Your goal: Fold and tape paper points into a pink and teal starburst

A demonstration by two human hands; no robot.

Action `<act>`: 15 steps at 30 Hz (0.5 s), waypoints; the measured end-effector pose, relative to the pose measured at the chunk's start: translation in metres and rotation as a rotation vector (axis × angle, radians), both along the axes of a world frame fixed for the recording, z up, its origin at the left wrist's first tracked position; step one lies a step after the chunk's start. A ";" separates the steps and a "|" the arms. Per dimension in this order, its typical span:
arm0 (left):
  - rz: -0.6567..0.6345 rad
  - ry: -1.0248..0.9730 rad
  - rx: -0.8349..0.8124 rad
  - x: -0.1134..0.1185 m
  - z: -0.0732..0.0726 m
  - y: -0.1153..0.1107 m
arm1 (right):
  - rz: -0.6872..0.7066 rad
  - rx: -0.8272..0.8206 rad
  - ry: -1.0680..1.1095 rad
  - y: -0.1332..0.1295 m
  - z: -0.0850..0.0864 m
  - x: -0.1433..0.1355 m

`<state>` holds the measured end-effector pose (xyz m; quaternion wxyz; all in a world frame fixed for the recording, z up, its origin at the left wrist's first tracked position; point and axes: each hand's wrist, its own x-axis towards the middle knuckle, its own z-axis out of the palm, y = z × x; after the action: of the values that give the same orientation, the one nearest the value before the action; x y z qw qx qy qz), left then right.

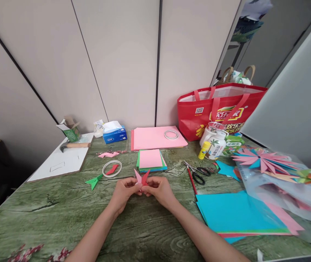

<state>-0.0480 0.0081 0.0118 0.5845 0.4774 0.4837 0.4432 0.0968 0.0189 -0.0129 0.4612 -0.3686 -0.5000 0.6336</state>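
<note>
Both hands meet over the near middle of the table, holding folded paper pieces between them. My left hand [126, 191] pinches a pink folded piece [138, 177] with thumb and fingers. Against it, my right hand [157, 187] grips a red folded piece [145, 177]. The two pointed pieces touch at their bases and spread apart upward in a V; their lower ends are hidden by the fingers. To the left lie a green folded piece [93, 181], a white tape roll [112, 169] with a red folded piece [113, 169] inside it, and a pink folded piece [108, 154].
Square papers [150, 159] lie beyond the hands, larger pink sheets [155, 137] behind. Scissors [197, 171], a red pencil [192, 180], blue sheets [237, 211] and a glue stick [204, 150] are rightward, near a red bag [188, 116]. A hammer [75, 145] rests on a white board [63, 160] at left.
</note>
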 end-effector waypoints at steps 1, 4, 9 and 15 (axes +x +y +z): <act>-0.015 -0.001 -0.008 -0.001 0.000 0.000 | 0.009 0.007 -0.015 0.001 -0.001 0.001; -0.054 -0.025 -0.037 -0.003 -0.002 0.001 | 0.030 0.031 -0.051 0.002 -0.002 0.004; -0.062 -0.023 -0.043 -0.003 -0.005 0.003 | 0.054 0.035 -0.066 0.003 -0.001 0.005; -0.038 0.006 -0.028 -0.003 -0.006 0.003 | 0.083 0.053 -0.052 0.001 0.001 0.003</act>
<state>-0.0506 0.0113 0.0060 0.5980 0.4795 0.4824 0.4240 0.0996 0.0199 -0.0118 0.4313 -0.3514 -0.5431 0.6289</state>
